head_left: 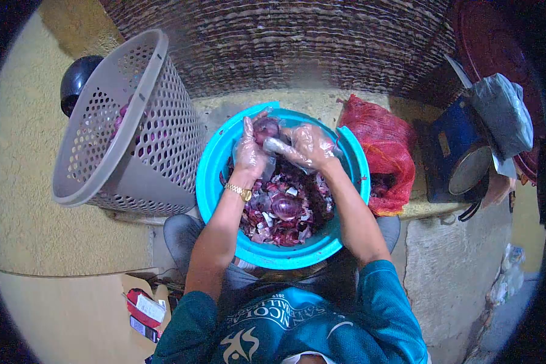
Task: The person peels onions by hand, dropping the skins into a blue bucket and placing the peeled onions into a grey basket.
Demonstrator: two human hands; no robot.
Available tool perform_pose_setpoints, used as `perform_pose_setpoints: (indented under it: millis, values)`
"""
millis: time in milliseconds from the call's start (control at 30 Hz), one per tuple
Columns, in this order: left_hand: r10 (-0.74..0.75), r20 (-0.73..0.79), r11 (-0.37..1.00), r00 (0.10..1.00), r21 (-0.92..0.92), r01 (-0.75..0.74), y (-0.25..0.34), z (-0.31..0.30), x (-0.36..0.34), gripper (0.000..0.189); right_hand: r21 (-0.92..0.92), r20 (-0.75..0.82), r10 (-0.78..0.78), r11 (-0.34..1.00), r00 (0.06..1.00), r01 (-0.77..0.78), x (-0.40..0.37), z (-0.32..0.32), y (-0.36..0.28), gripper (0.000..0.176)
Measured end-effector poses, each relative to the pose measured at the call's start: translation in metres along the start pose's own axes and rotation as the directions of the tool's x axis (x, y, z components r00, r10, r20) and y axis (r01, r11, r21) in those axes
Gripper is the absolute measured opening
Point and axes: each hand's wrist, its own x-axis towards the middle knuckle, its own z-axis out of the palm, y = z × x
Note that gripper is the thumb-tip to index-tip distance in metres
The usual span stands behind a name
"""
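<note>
The left grip (pixel 250 156), in a clear plastic glove, was clamped on a red onion (pixel 266 130) above the far part of the teal basin (pixel 207 182). The right grip (pixel 309 145), gloved too, was curled with its thumb close to that onion; whether it pinched any skin could not be told. Below lay loose skins (pixel 264 233) and another onion (pixel 286 207), with a grey basket (pixel 124 189) to the left and a red mesh bag (pixel 377 132) to the right

The loose plastic looked likely to be slick against a smooth bulb, so a hard tug from the right could have popped it free. The rim had a gap behind the right grip, so a bulb dropped there might have rolled out. The baggy film could also have snagged or torn, leaving shreds among the skins
</note>
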Motion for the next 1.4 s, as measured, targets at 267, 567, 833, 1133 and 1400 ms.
perform_pose_setpoints:
  millis: [267, 567, 833, 1133, 1400]
  values:
    - [-0.022, -0.025, 1.000, 0.999, 0.016, 0.022, 0.003, 0.014, -0.006, 0.048, 0.049, -0.219, 0.071, 0.997, 0.973, -0.062, -0.001, -0.010, -0.011, 0.066]
    - [0.021, -0.011, 0.999, 1.000, 0.039, -0.020, 0.002, 0.014, -0.005, 0.050, 0.021, -0.112, 0.090, 0.996, 0.990, -0.089, 0.000, -0.001, -0.001, 0.062]
    - [0.039, -0.032, 0.996, 0.999, 0.084, -0.037, 0.003, 0.014, -0.006, 0.050, -0.023, -0.078, 0.018, 1.000, 0.997, -0.020, 0.003, 0.011, 0.008, 0.056]
    - [-0.034, -0.100, 0.999, 0.994, -0.045, 0.029, 0.001, 0.013, -0.005, 0.050, -0.023, -0.070, -0.009, 1.000, 0.997, 0.007, 0.000, 0.005, 0.008, 0.058]
    - [-0.038, 0.004, 0.997, 0.999, -0.071, 0.038, 0.000, 0.005, -0.003, 0.048, -0.005, -0.227, 0.032, 0.999, 0.973, -0.034, 0.000, -0.001, 0.001, 0.064]
